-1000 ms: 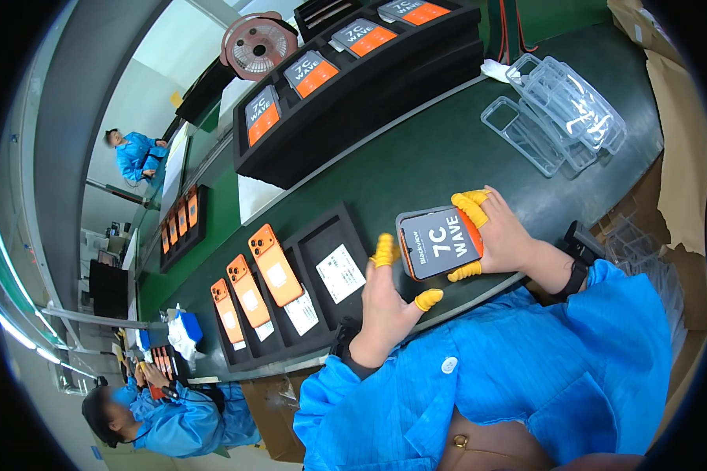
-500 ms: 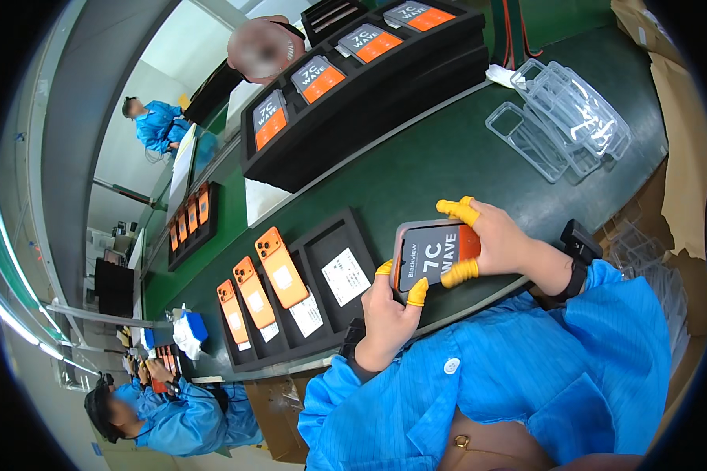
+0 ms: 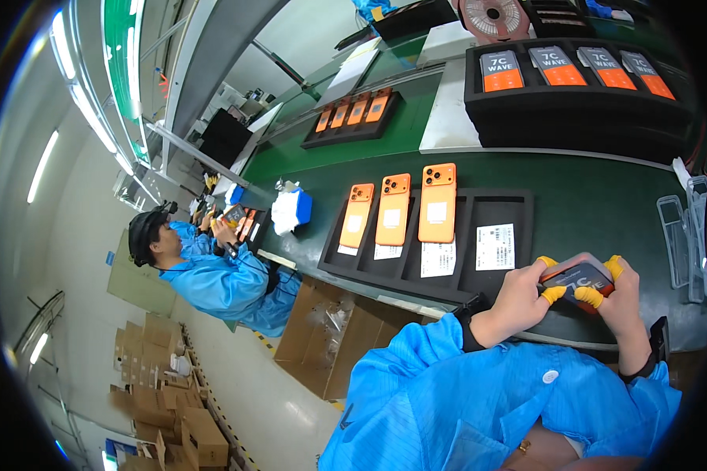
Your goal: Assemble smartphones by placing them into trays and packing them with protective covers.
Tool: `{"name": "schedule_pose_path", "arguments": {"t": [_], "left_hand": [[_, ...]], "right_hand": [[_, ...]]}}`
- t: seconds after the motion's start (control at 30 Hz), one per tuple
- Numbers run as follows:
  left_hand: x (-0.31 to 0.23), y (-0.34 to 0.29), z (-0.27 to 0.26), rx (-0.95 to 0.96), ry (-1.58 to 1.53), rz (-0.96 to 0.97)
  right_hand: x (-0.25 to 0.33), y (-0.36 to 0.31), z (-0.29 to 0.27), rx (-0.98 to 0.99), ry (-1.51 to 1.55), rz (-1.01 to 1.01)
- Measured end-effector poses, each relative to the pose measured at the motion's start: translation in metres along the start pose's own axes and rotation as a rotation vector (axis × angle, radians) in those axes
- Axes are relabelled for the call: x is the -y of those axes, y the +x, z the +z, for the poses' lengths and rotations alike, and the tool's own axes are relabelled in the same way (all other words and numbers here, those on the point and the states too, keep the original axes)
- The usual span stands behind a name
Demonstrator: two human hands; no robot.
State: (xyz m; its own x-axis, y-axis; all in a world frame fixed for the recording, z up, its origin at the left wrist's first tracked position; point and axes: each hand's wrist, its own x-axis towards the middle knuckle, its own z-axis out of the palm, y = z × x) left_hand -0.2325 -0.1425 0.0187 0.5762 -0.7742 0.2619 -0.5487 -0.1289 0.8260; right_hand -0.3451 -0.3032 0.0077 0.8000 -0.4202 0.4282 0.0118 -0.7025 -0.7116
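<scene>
My left hand and my right hand hold one phone between them, near the table's front edge. Its front shows a dark grey and orange film, and a clear case seems to surround it. Yellow finger cots cover the thumbs and forefingers, which are closed on its two sides. Left of my hands lies a black compartment tray. Three orange phones, a left one, a middle one and a right one, rest in it back up, over white labels. Another white label lies in the right compartment.
Clear phone cases lie at the right. Stacked black trays with film-covered phones stand at the back, beside a pink fan. Farther left are a smaller phone tray, a blue box with white tissue, a co-worker and a cardboard box.
The view has swung left, so the tray and co-worker show more fully. The phone is now tilted flatter, with both hands still gripping it at its sides.
</scene>
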Motion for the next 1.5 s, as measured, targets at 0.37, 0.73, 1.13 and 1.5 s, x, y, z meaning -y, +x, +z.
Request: {"name": "schedule_pose_path", "arguments": {"t": [0.37, 0.73, 1.13, 1.5], "left_hand": [[0.001, 0.001, -0.022, 0.14, -0.028, -0.078], [0.016, -0.003, -0.017, 0.401, -0.477, -0.016], [0.024, -0.019, 0.015, 0.282, 0.131, 0.33], [0.011, -0.011, -0.005, 0.34, 0.123, -0.141]], "right_hand": [[0.001, -0.007, 0.018, -0.01, 0.038, -0.01], [0.025, -0.002, 0.008, 0.092, 0.379, 0.198], [0.027, -0.002, 0.023, -0.091, 0.796, -0.08], [0.032, 0.013, 0.045, -0.3, 0.875, 0.24]]}}
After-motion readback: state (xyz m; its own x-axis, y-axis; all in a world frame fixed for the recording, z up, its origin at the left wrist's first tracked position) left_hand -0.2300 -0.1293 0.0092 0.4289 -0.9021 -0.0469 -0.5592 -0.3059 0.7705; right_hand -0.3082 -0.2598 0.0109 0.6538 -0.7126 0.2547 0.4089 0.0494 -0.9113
